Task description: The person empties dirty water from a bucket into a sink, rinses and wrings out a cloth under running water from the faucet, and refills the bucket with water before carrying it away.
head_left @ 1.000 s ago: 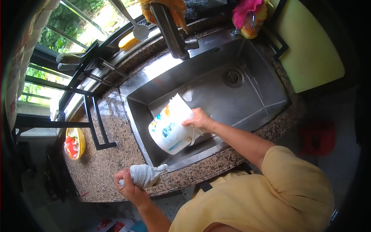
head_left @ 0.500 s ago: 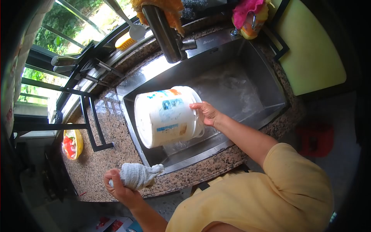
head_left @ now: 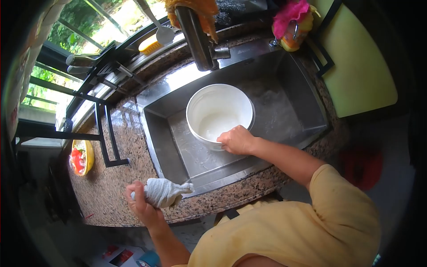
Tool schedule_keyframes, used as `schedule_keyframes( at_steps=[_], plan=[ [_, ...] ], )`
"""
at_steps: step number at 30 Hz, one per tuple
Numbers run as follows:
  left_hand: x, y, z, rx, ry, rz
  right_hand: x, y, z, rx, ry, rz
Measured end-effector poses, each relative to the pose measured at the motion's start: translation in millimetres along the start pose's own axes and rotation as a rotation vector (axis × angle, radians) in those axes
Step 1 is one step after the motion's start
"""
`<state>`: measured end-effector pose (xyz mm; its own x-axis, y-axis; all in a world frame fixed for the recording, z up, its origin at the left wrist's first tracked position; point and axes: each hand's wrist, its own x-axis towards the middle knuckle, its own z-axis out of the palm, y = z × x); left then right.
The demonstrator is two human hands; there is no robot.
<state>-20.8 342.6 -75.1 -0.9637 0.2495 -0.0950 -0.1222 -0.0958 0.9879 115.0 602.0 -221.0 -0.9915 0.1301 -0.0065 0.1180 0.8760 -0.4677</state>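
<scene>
A white bucket [head_left: 220, 107] is in the steel sink [head_left: 191, 164], its open mouth facing up toward the camera, with a whitish bottom visible inside. My right hand [head_left: 240, 140] grips the near right part of its rim. My left hand [head_left: 141, 200] is closed around one end of a bunched pale blue-grey cloth [head_left: 162, 192] over the counter's front edge, left of the sink. The cloth's twisted end points toward the sink corner. Above the bucket's far side stands the dark faucet [head_left: 195, 40], with an orange cloth hung on it.
A yellow bowl [head_left: 89, 158] with red and white contents sits on the granite counter [head_left: 115, 191] at left. A black rack [head_left: 100, 129] stands near the window. A yellow brush [head_left: 150, 44] lies on the sill. A green board [head_left: 360, 66] is at right, beside a pink cloth [head_left: 289, 18].
The bucket has turned from lying sideways, mouth to the right, to mouth up in the sink. My right hand has kept hold of its rim. My left hand still holds the cloth.
</scene>
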Motion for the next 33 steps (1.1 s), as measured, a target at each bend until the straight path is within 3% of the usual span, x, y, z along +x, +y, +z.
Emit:
schedule_keyframes(
  at_steps=[5,8,11,13,14,16,19,20,22,25,28,30,31,33],
  plan=[
    [-12,-7,4,0.027,-0.103,-0.095,-3,21,27,-0.205,-0.164,0.020],
    [-16,-16,9,0.038,-0.158,-0.126,-3,28,18,-0.051,-0.131,-0.196],
    [-17,-18,13,0.059,-0.170,-0.169,18,37,-10,0.168,0.323,-0.033],
    [-19,-22,17,0.085,-0.189,-0.195,48,58,-62,0.040,0.814,-0.018],
    [-19,-25,18,0.112,-0.206,-0.190,63,73,-79,-0.084,0.884,0.131],
    [-19,-32,18,0.172,-0.241,-0.178,90,95,-116,-0.270,1.075,0.115],
    [-10,-55,20,0.139,-0.270,-0.229,119,122,-136,0.122,0.832,0.283],
    [-5,-60,22,0.134,-0.279,-0.263,126,135,-134,-0.027,0.888,0.213],
    [5,-72,35,0.103,-0.358,-0.315,121,139,-137,0.010,0.842,0.227],
    [8,-78,46,0.221,-0.459,-0.334,105,164,-128,0.399,0.781,0.253],
    [3,-82,41,0.263,-0.470,-0.332,90,128,-110,-0.274,1.187,0.121],
    [5,-80,39,0.194,-0.443,-0.366,58,72,-81,-0.354,0.963,-0.092],
    [5,-80,37,0.185,-0.425,-0.369,43,51,-64,-0.135,0.715,-0.249],
    [2,-81,31,0.175,-0.395,-0.379,25,22,-23,-0.229,0.313,-0.430]
  ],
)
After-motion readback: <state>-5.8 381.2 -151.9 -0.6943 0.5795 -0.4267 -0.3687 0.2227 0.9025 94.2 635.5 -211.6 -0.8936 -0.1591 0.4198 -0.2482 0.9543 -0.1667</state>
